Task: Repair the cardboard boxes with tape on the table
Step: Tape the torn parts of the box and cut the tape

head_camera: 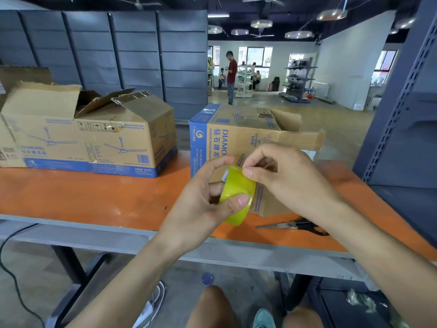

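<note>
Over the worktop (94,197) edge, the left hand (201,204) grips the tape roll (238,185) steady while the right hand's (290,176) fingers (248,172) pinch its rim, likely freeing the end. Scissors (290,225) lie near for cutting.

The left hand (203,197) and right hand (283,176) meet over the near edge of the orange tabletop (94,197), with a yellow-green tape roll (237,192) between them. Directly behind them stands a blue-edged brown cardboard box (236,133). An open-flapped brown cardboard box (94,138) sits well to their left. Black-handled steel scissors (293,225) lie beneath the right wrist.
</note>
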